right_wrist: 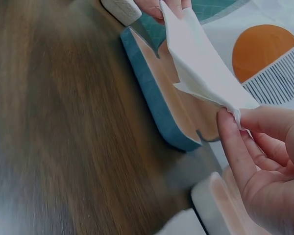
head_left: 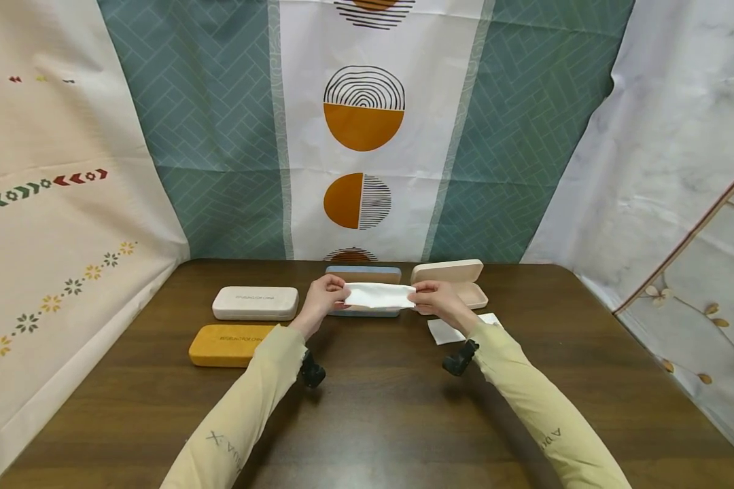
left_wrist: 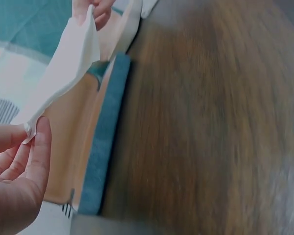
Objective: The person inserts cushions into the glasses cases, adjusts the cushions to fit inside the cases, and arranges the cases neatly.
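Between both hands a folded white cloth [head_left: 379,295] is stretched out sideways. The left hand [head_left: 324,299] pinches one end between thumb and fingers; the right hand [head_left: 442,301] pinches the other end the same way. Directly below and behind the cloth lies an open blue glasses case [right_wrist: 159,105] with a tan lining, its lid raised at the back. In the left wrist view the cloth [left_wrist: 71,66] hangs over the tan inside of the blue case [left_wrist: 104,142]. The head view shows the cloth covering the middle of that case.
An open cream glasses case [head_left: 449,274] stands right of the blue one, with another white cloth [head_left: 445,332] in front of it. To the left are a closed white case [head_left: 255,303] and a closed yellow case [head_left: 223,345], partly behind the left sleeve. Curtains hang behind the table.
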The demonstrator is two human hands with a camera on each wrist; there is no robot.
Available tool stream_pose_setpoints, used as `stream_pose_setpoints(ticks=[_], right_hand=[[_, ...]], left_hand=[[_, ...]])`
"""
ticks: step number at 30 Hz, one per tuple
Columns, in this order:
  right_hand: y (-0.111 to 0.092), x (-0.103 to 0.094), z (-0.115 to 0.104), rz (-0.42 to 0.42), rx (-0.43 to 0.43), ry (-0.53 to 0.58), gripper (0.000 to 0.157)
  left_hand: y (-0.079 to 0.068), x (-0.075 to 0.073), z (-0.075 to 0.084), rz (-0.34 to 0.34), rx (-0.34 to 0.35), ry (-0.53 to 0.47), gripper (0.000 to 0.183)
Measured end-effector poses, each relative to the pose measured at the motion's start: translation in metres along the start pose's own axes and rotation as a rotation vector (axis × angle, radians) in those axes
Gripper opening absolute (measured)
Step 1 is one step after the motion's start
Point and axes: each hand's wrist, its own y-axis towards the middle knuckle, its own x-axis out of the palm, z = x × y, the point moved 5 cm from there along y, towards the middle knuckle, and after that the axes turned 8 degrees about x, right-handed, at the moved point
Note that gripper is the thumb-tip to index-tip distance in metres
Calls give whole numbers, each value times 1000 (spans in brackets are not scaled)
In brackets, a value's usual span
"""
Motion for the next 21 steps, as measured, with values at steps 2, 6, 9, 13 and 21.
stream_pose_setpoints(ticks=[2, 6, 9, 13, 21], right_hand=[[5, 4, 1, 9, -2, 8, 24], [14, 9, 4, 31, 8, 28, 27], [20, 12, 7, 46, 14, 46, 29], [27, 17, 11, 54, 14, 76, 29], [33, 25, 14, 77, 21, 96, 25]], left_hand=[[2, -4, -2, 13, -1, 8, 15], [4, -10, -8, 40, -7, 29, 15], [5, -13, -11, 77, -3, 42, 15], [5, -18, -14, 129, -1, 82, 15], [6, -25, -17, 187, 10, 178, 14]])
